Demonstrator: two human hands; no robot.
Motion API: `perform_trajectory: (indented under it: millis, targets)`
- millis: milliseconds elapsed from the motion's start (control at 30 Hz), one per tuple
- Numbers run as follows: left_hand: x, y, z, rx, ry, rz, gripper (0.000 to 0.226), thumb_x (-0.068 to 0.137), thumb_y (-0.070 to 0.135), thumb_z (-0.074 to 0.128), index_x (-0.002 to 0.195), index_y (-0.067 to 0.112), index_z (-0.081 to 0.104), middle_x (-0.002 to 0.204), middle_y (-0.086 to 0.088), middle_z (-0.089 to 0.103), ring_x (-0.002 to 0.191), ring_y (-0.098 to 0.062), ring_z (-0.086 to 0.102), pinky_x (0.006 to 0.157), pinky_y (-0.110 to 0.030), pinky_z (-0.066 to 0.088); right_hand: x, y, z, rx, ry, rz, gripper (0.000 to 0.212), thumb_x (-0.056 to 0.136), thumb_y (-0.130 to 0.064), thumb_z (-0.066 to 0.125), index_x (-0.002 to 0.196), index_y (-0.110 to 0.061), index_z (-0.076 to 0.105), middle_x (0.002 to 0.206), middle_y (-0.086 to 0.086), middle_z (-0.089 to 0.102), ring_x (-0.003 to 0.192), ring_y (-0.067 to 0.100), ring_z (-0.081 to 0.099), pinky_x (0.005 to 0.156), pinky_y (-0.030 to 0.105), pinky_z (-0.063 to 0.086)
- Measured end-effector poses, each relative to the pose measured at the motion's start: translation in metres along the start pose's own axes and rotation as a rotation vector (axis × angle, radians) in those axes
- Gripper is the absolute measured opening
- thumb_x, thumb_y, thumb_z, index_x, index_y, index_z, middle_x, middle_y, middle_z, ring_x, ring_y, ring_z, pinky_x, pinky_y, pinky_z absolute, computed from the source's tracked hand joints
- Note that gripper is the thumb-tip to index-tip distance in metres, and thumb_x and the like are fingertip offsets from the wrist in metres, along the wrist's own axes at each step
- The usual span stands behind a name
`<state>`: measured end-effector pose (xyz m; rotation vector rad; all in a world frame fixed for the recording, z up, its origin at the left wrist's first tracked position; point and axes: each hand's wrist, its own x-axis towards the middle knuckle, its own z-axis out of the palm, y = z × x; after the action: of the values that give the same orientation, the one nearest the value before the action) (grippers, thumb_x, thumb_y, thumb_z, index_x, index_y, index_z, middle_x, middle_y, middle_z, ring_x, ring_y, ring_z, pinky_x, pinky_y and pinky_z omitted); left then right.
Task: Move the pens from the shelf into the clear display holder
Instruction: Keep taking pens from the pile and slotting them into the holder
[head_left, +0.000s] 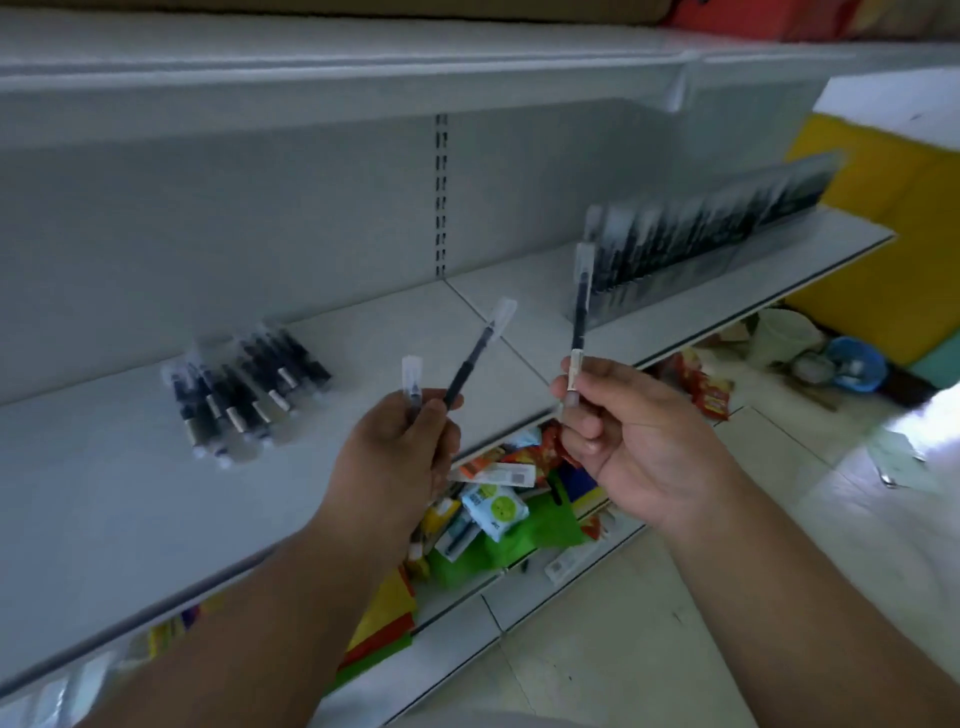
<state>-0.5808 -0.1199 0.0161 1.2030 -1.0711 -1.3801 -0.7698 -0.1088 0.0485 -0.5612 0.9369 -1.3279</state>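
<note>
Left hand (402, 441) gripping two pens (467, 366), right hand (623, 436) one

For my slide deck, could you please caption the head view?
Left hand holds two pens, right hand one pen, between the loose pile and the clear display holder.

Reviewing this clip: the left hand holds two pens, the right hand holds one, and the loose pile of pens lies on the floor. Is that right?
Not quite. The head view shows the loose pile of pens lying on the shelf, not the floor. The rest stands: the left hand holds two pens and the right hand holds one pen.
</note>
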Motion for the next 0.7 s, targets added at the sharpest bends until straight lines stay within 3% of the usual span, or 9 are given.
perform_trajectory:
  millis: [133,300,400,533,600,700]
  targets:
    - [0.0,-0.008,0.08,0.042,-0.052,0.005,0.018,0.104,0.013,0.04,0.096,0.012,0.056,0.063,-0.001,0.063,0.045,-0.016,0.034,0.045,-0.028,0.028,-0.019,-0.044,-0.066,-0.144,0.046,-0.089,0.017,0.092,0.011,0.046,0.09,-0.004,0.053,0.079,0.015,0.064,0.048,0.012,0.042,0.045,0.023,0.03]
    - [0.001,-0.019,0.194,-0.047,-0.163,-0.044,0.02,0.103,0.01,0.037,0.084,0.015,0.042,0.058,0.0,0.04,0.045,-0.014,0.026,0.043,-0.028,0.022,-0.031,-0.111,-0.155,-0.448,0.125,-0.199,0.021,0.091,0.01,0.049,0.097,-0.009,0.051,0.083,0.012,0.066,0.052,0.016,0.042,0.052,0.031,0.025]
    - [0.004,-0.024,0.251,-0.03,-0.185,-0.036,0.023,0.104,0.014,0.038,0.082,0.016,0.041,0.057,0.004,0.036,0.047,-0.012,0.025,0.043,-0.028,0.022,-0.03,-0.147,-0.198,-0.56,0.167,-0.267,0.008,0.099,-0.004,0.046,0.098,-0.01,0.051,0.081,0.011,0.068,0.05,0.017,0.044,0.05,0.031,0.031]
    - [0.011,-0.029,0.301,-0.009,-0.175,-0.034,0.019,0.105,0.024,0.041,0.095,0.01,0.049,0.053,0.007,0.036,0.046,-0.011,0.027,0.045,-0.029,0.026,-0.016,-0.176,-0.234,-0.699,0.208,-0.358,0.019,0.104,-0.024,0.044,0.096,-0.01,0.054,0.078,0.01,0.071,0.049,0.019,0.051,0.046,0.03,0.04]
    - [0.024,-0.032,0.319,-0.011,-0.156,-0.037,0.019,0.105,0.025,0.042,0.099,0.009,0.05,0.053,0.007,0.036,0.045,-0.011,0.027,0.044,-0.029,0.025,-0.002,-0.188,-0.245,-0.791,0.265,-0.404,0.02,0.102,-0.026,0.05,0.092,-0.01,0.058,0.072,0.009,0.069,0.053,0.021,0.055,0.05,0.037,0.047]
    - [0.054,-0.036,0.342,0.035,-0.137,-0.017,0.021,0.104,0.027,0.044,0.089,0.012,0.047,0.052,0.007,0.036,0.042,-0.01,0.027,0.042,-0.027,0.025,0.028,-0.203,-0.259,-0.876,0.344,-0.44,0.016,0.098,-0.026,0.057,0.089,-0.014,0.063,0.06,0.002,0.064,0.057,0.018,0.06,0.062,0.045,0.054]
